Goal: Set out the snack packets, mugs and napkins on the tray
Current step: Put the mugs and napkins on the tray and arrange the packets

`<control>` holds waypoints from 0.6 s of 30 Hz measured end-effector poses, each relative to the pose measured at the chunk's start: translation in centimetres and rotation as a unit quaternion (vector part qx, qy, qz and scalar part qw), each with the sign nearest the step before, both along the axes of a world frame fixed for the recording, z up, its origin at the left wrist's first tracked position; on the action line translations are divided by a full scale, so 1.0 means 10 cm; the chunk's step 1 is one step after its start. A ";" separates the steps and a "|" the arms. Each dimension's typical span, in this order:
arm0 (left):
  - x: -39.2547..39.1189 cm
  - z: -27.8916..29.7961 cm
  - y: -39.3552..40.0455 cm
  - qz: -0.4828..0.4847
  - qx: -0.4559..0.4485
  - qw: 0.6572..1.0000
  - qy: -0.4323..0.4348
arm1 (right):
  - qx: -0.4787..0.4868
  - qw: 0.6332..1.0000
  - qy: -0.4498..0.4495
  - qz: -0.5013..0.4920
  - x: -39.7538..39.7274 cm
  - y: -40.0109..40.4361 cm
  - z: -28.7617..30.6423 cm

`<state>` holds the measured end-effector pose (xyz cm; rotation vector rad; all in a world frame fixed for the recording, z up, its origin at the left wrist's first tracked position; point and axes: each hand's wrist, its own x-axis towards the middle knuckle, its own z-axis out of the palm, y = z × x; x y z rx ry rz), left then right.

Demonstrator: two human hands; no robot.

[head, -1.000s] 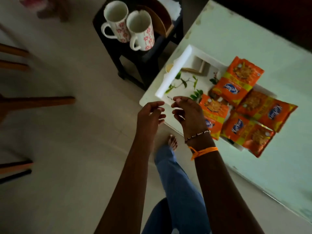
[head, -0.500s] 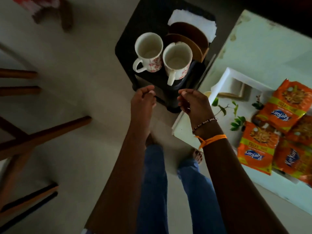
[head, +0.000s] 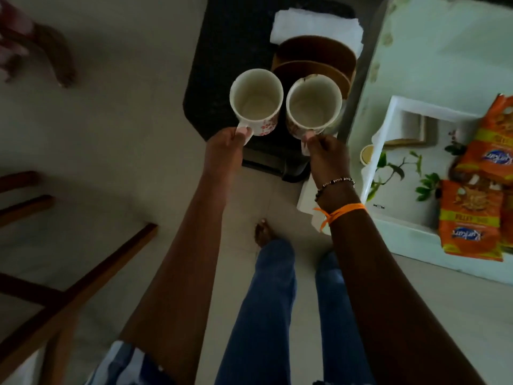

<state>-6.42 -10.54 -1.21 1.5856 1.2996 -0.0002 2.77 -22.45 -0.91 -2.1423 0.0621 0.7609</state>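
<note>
Over the black stool (head: pixel 236 51), the left hand (head: pixel 224 147) grips the handle of the left floral mug (head: pixel 256 101) and the right hand (head: pixel 327 154) pinches the handle of the right floral mug (head: pixel 313 107). Both mugs look empty. Lift them level, apart so the rims don't knock, then carry them right to the bare part of the white tray (head: pixel 388 151), clear of the orange snack packets (head: pixel 470 218). The white napkins (head: pixel 316 29) lie behind the brown holder (head: pixel 313 55).

Left hand (head: pixel 229 145): grips left mug (head: pixel 256 101) by its handle.
Right hand (head: pixel 327 154): grips right mug (head: pixel 313 107) likewise.
Snack packets (head: pixel 472 220): lie on white tray (head: pixel 416 107).
Napkins (head: pixel 316 29): at stool's (head: pixel 236 51) far edge.
</note>
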 end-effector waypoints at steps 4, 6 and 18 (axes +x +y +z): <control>0.03 -0.04 0.01 0.009 -0.004 1.000 -0.014 | 0.033 0.999 0.015 -0.015 0.00 0.01 0.01; 0.02 -0.06 0.00 0.006 0.017 1.000 -0.014 | 0.048 0.998 0.026 -0.023 -0.01 0.01 0.01; -0.24 0.24 -1.10 -0.051 -0.025 0.996 -0.068 | 0.094 0.984 0.002 -0.152 -0.16 -1.15 0.14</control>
